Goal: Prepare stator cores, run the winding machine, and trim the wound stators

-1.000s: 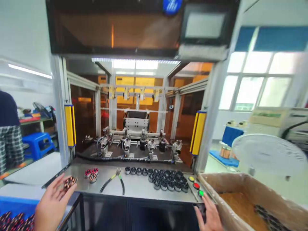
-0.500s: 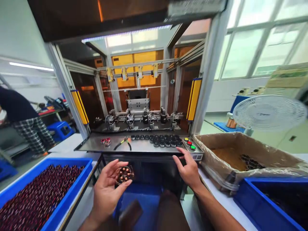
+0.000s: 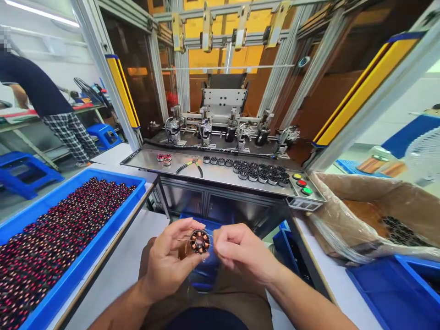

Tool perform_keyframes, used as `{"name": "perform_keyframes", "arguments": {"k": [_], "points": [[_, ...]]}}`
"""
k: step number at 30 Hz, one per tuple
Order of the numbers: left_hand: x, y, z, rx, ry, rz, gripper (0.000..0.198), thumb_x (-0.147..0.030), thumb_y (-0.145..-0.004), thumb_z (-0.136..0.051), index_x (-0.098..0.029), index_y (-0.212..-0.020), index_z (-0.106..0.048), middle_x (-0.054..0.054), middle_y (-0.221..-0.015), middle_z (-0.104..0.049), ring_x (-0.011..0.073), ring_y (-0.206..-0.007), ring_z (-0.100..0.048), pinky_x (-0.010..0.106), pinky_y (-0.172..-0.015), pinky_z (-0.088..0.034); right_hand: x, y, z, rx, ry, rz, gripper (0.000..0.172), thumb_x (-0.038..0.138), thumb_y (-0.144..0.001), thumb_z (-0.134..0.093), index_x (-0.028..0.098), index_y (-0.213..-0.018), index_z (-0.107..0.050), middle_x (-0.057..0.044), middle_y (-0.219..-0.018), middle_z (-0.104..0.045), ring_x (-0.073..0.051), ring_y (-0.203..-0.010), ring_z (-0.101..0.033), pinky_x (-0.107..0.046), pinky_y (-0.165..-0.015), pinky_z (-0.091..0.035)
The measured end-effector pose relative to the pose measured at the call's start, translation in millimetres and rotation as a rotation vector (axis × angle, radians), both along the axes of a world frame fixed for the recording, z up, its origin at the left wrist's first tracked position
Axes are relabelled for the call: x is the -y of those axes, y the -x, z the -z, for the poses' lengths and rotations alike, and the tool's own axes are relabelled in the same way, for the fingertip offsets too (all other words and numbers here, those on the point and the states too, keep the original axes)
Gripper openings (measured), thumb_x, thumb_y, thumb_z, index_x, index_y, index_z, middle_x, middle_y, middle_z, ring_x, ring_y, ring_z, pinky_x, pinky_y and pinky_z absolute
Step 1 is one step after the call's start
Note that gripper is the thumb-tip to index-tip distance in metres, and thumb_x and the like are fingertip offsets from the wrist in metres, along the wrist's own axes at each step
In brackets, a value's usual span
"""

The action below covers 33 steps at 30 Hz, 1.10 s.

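My left hand (image 3: 172, 259) grips a round motor stator (image 3: 200, 241) by its edge, thumb below and fingers above. The stator has a black core with copper-wound teeth facing me, and thin loose copper wires stick out around it. My right hand (image 3: 240, 250) is closed in a pinch just right of the stator, with fine wire ends (image 3: 211, 246) running into its fingertips. Both hands are above my lap, in front of the machine bench.
A steel ledge (image 3: 220, 176) carries cutting pliers (image 3: 191, 167), several black stator cores (image 3: 261, 173), a few red-wired stators (image 3: 165, 159) and coloured push buttons (image 3: 301, 183). Left stands a blue tray (image 3: 139, 183) of wound stators; right, a lined carton (image 3: 330, 192) and blue bin (image 3: 378, 284). A person (image 3: 44, 91) bends over a far-left table.
My right hand has come down and left from near the ledge and closed on the wire ends. The left hand has brought the stator toward the middle. My view has tilted downward.
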State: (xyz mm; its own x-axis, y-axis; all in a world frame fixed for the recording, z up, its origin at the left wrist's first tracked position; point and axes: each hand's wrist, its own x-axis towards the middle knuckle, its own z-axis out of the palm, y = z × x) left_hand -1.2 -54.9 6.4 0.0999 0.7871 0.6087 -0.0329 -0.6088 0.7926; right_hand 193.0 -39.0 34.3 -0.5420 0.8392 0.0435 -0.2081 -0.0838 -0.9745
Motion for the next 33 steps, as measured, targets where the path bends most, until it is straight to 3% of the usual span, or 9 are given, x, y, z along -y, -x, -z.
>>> {"name": "perform_keyframes", "arguments": {"k": [3, 6, 10, 15, 18, 22, 26, 29, 33], "points": [[-1, -1, 4.1, 0.087, 0.08, 0.074, 0.062, -0.009, -0.074, -0.078, -0.029, -0.128, -0.054, 0.003, -0.109, -0.073, 0.0127, -0.088, -0.073, 0.021, -0.082, -0.061, -6, -24, 19.5, 0.003, -0.017, -0.198, 0.046, 0.053, -0.072, -0.078, 0.017, -0.053, -0.058, 0.002, -0.051, -0.054, -0.008, -0.047, -0.044, -0.024, -0.05, -0.031], [-6, -4, 11.3, 0.091, 0.045, 0.034, 0.062, -0.004, -0.072, -0.078, -0.026, -0.126, -0.057, 0.003, -0.107, -0.071, 0.0136, -0.094, -0.071, 0.021, -0.083, -0.06, 3, -24, 40.0, -0.01, 0.115, -0.054, 0.037, 0.049, -0.064, -0.086, 0.016, -0.067, -0.068, 0.0, -0.064, -0.064, -0.009, -0.055, -0.053, -0.023, -0.054, -0.038], [-17, -9, 21.9, 0.02, -0.056, -0.004, 0.068, 0.003, -0.071, -0.074, -0.025, -0.129, -0.055, 0.002, -0.106, -0.07, 0.0138, -0.1, -0.067, 0.022, -0.086, -0.058, 23, 16, 54.7, -0.2, 0.318, 0.119, 0.052, 0.047, -0.05, -0.093, 0.016, -0.084, -0.068, -0.003, -0.077, -0.072, -0.01, -0.061, -0.062, -0.021, -0.057, -0.048], [-23, -9, 25.4, -0.011, -0.028, -0.022, 0.073, 0.003, -0.068, -0.077, -0.026, -0.13, -0.055, 0.001, -0.105, -0.07, 0.0129, -0.099, -0.067, 0.021, -0.088, -0.057, 31, 39, 53.7, -0.241, 0.434, 0.203, 0.038, 0.043, -0.063, -0.088, 0.016, -0.071, -0.062, 0.001, -0.052, -0.066, -0.007, -0.04, -0.056, -0.016, -0.042, -0.043], [-24, -7, 22.9, 0.058, 0.083, 0.007, 0.071, 0.0, -0.069, -0.079, -0.028, -0.129, -0.055, 0.001, -0.107, -0.071, 0.0129, -0.098, -0.068, 0.021, -0.087, -0.058, 32, 29, 53.8, -0.145, 0.447, 0.129, 0.039, 0.044, -0.06, -0.088, 0.014, -0.068, -0.065, 0.003, -0.047, -0.062, -0.007, -0.038, -0.056, -0.013, -0.036, -0.038], [-21, -1, 20.9, 0.127, 0.224, 0.12, 0.066, -0.004, -0.075, -0.076, -0.032, -0.129, -0.052, 0.001, -0.112, -0.073, 0.0124, -0.1, -0.07, 0.019, -0.087, -0.057, 23, 11, 50.8, -0.069, 0.432, 0.009, 0.04, 0.044, -0.055, -0.091, 0.013, -0.069, -0.068, 0.001, -0.049, -0.063, -0.009, -0.042, -0.06, -0.016, -0.04, -0.043], [-14, 5, 23.1, 0.055, 0.322, 0.258, 0.063, -0.004, -0.085, -0.065, -0.035, -0.135, -0.046, 0.003, -0.127, -0.069, 0.0118, -0.109, -0.068, 0.018, -0.093, -0.055, 7, 1, 35.4, -0.032, 0.29, 0.169, 0.048, 0.058, -0.063, -0.082, 0.013, -0.072, -0.068, 0.0, -0.053, -0.065, -0.008, -0.042, -0.055, -0.019, -0.044, -0.042], [-10, 4, 26.3, -0.013, 0.352, 0.333, 0.063, -0.004, -0.087, -0.062, -0.035, -0.138, -0.043, 0.006, -0.134, -0.064, 0.0155, -0.12, -0.062, 0.023, -0.099, -0.053, 3, 3, 23.9, 0.028, 0.257, 0.18, 0.047, 0.057, -0.072, -0.077, 0.014, -0.063, -0.061, 0.003, -0.048, -0.058, -0.005, -0.041, -0.047, -0.018, -0.044, -0.035], [-8, -6, 31.2, 0.068, 0.363, 0.289, 0.071, -0.006, -0.078, -0.073, -0.034, -0.137, -0.044, 0.007, -0.127, -0.063, 0.0151, -0.1, -0.068, 0.024, -0.086, -0.057, 6, 10, 23.6, -0.024, 0.264, 0.179, 0.047, 0.054, -0.073, -0.078, 0.016, -0.059, -0.054, 0.006, -0.045, -0.052, -0.004, -0.038, -0.038, -0.019, -0.04, -0.026]]}}
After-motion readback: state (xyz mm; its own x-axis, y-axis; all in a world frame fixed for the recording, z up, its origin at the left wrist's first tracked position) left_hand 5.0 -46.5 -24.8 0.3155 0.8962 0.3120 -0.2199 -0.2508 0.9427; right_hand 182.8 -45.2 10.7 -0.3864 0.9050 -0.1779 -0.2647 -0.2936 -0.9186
